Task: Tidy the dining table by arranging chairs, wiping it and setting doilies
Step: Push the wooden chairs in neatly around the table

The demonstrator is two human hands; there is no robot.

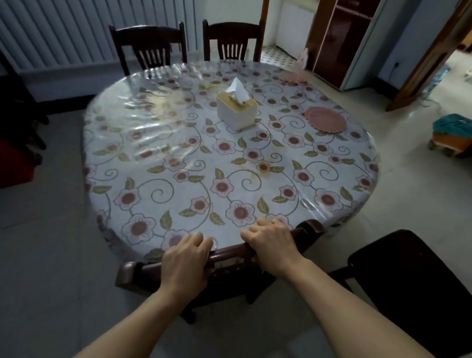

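A round dining table (160, 136) with a flowered cloth under clear plastic fills the middle. A dark wooden chair (139, 272) stands pushed against its near edge. My left hand (185, 261) and my right hand (273, 245) both grip that chair's top rail. Two more dark chairs stand at the far side, one on the left (148, 47) and one on the right (232, 39). A pink round doily (325, 120) lies at the right of the table, and another pink doily (292, 78) lies near the far edge. A white tissue box (237, 107) sits near the centre.
Another dark chair seat (415, 281) is close on my right. A white radiator (73, 25) lines the back wall. A red box (8, 164) sits on the floor at left. A low stool with teal cloth (456, 135) stands at right, near a brown cabinet (343, 36).
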